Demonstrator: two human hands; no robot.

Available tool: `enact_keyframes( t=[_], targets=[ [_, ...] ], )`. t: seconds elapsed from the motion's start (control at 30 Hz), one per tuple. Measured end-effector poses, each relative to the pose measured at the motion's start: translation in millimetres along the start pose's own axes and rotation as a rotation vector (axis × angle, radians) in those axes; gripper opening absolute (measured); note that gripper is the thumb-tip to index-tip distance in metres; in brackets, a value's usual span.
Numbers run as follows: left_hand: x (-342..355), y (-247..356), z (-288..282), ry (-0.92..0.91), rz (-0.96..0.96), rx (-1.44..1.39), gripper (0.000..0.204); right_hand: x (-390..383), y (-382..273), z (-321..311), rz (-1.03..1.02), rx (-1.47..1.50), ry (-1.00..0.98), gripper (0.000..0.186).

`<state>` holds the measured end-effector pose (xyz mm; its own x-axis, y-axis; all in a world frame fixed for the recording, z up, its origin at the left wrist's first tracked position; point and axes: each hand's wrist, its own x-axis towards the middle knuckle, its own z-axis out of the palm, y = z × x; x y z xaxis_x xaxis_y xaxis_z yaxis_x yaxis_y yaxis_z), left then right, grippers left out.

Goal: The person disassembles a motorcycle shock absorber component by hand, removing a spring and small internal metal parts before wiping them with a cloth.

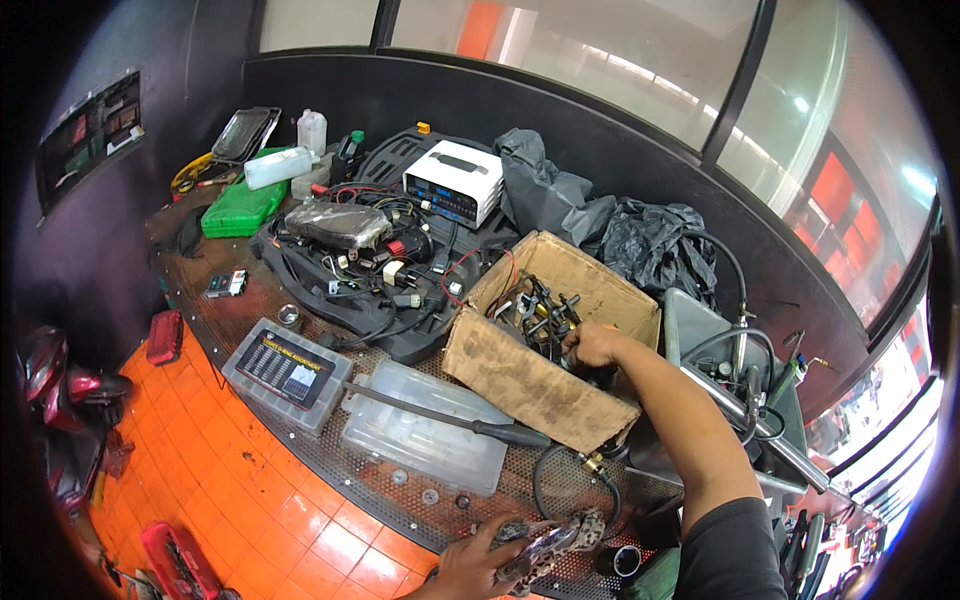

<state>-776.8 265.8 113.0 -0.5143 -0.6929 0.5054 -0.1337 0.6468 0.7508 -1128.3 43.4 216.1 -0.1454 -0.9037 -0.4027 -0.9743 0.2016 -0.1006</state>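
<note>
My right hand (595, 345) reaches into an open cardboard box (520, 378), its fingers curled down among dark and brass-coloured metal parts (540, 312). The fingertips are hidden, so what they grip cannot be made out. At the lower edge my left hand (475, 560) is closed around a greyish metal part with a speckled, holed rim (568, 548). Close to that hand, a black hose with a brass fitting (594, 464) lies on the perforated metal bench top (400, 515).
Left of the box lie a clear plastic case (440, 455), a long black-handled tool (512, 433) and a grey assortment case (285, 378). Behind are tangled wires, a white electronic unit (455, 180) and black plastic bags (660, 245). A grey bin (685, 312) with hoses stands right.
</note>
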Motion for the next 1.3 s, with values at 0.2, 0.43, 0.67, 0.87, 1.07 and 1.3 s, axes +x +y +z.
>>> enact_keyframes(
  t=[0.2,0.43,0.67,0.87,1.07,1.3],
  targets=[
    [2.2,-5.7,12.9,0.072,-0.002,0.040,0.024,-37.8,-2.8,-17.3,-0.026,0.397,0.476,0.041],
    [-1.2,0.6,5.1,0.012,-0.088,0.042,0.025,-128.6,-11.9,-32.2,-0.284,0.749,0.661,0.059],
    [-4.2,-7.8,14.2,-0.083,-0.077,0.005,0.032,-247.0,-47.6,-9.5,-0.039,1.407,0.830,0.046],
    [-1.4,-4.7,-1.9,-0.115,-0.123,-0.087,0.034,-283.9,-56.2,42.1,0.083,1.934,0.385,0.026],
    [0.3,-14.8,-2.3,0.044,-0.269,-0.520,0.029,-300.8,-94.3,88.0,0.015,1.631,0.184,0.056],
    [11.2,-13.8,-7.1,0.113,-0.532,-0.887,0.024,-302.3,-99.3,119.5,-0.035,1.152,0.271,0.040]
  ],
)
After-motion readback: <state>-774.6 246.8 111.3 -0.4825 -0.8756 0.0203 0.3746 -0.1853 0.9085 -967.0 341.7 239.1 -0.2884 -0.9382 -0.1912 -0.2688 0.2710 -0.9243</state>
